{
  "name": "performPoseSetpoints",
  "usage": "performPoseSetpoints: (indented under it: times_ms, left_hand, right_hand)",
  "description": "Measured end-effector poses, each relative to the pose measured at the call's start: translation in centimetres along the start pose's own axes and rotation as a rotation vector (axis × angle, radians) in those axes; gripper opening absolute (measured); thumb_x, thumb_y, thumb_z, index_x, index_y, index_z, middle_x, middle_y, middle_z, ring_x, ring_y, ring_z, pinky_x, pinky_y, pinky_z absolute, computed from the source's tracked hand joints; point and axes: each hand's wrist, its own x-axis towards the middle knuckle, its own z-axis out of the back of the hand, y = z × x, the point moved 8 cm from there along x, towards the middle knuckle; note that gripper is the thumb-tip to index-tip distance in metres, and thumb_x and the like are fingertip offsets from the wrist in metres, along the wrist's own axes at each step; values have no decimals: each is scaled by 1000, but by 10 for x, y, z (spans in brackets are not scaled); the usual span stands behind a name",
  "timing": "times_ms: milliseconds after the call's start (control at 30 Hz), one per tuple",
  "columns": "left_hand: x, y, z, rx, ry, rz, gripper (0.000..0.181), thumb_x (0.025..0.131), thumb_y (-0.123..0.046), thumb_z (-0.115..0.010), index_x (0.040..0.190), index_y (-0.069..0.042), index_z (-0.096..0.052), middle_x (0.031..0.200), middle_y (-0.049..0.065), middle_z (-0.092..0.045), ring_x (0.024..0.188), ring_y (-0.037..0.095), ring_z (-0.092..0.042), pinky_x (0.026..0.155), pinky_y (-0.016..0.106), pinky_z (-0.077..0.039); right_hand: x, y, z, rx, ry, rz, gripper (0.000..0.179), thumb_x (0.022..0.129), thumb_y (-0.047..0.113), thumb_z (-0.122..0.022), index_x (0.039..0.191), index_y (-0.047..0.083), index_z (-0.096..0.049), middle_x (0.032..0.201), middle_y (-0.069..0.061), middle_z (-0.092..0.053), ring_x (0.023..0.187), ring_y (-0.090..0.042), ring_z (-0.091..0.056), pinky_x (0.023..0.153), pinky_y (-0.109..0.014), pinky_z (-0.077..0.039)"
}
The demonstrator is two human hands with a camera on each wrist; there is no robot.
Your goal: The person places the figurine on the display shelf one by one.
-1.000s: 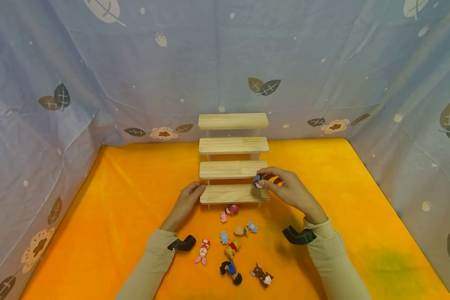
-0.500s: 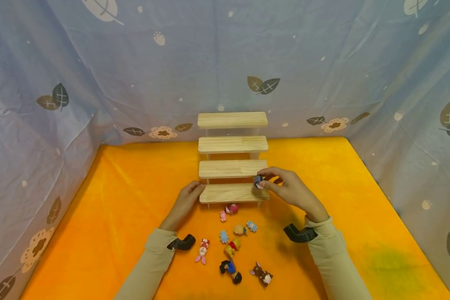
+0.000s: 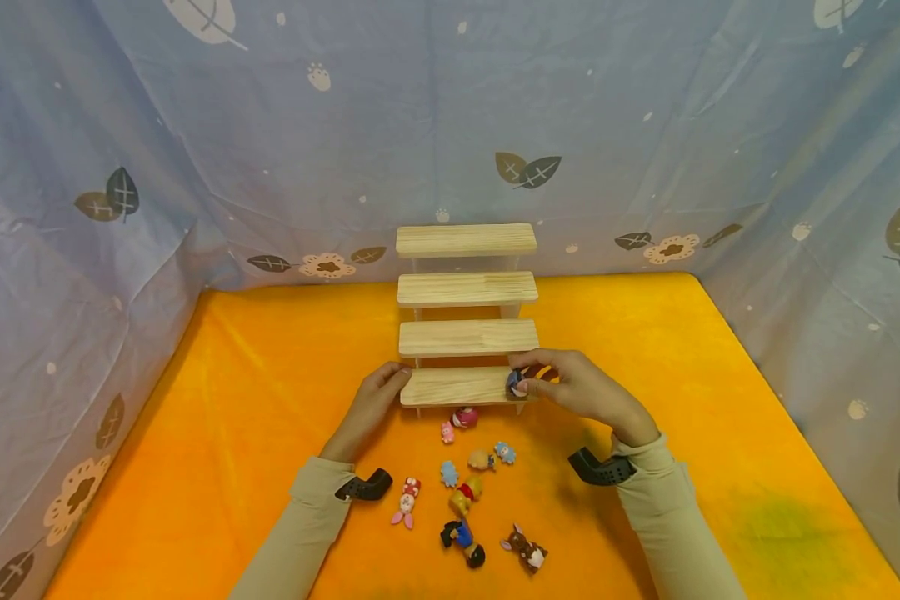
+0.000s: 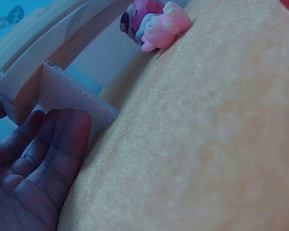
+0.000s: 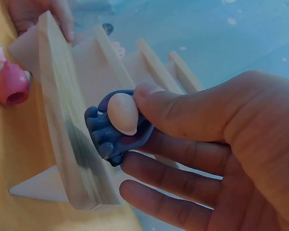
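Note:
My right hand (image 3: pixel 581 387) pinches a small dark-blue toy figurine (image 5: pixel 118 122) with a pale oval patch between thumb and fingers. The figurine is low over the right end of the bottom step of a four-tier wooden display stand (image 3: pixel 457 385); whether it touches the board cannot be told. At the other end of that step, my left hand (image 3: pixel 375 400) holds the board's corner. In the left wrist view its thumb is on the wooden edge, and its bent fingers (image 4: pixel 70 139) lie below, against the white side support.
In front of the stand lie several toy figurines on the orange cloth: a magenta one (image 3: pixel 464 417), a small pink one (image 3: pixel 447 432), a yellow bear (image 3: pixel 465 496), a rabbit (image 3: pixel 407 502), a brown one (image 3: pixel 527 550). Patterned blue curtain (image 3: pixel 435 125) hangs behind.
My right hand has lowered the blue figurine from above the rear of the bottom step down toward its surface. My left hand has stayed at the step's left end.

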Motion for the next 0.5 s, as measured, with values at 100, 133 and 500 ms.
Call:
performPoseSetpoints:
  times_ms: [100,133,500]
  left_hand:
    - [-7,-13,-1,20,11,-3,31,107,-22,-49,121,2,-64,122,19,-66,111,19,-55,104,36,-42]
    - [-9,-17,-1,24,13,-5,31,107,-21,-49,121,2,-64,122,19,-66,110,19,-55,104,36,-43]
    - [-11,-20,-1,24,27,-12,32,107,-23,-50,123,2,-63,123,20,-65,114,24,-56,106,39,-43]
  right_hand:
    - [0,-2,-1,-15,0,-7,37,98,17,-66,133,7,-65,118,-5,-72,103,-20,-66,88,-39,-54]
    - [0,-2,-1,-20,-2,-9,36,98,16,-66,134,7,-65,117,-5,-72,103,-20,-66,87,-38,-54]
    - [1,-5,1,-46,-22,-11,35,98,14,-66,133,11,-66,115,-6,-72,103,-22,-67,86,-38,-56]
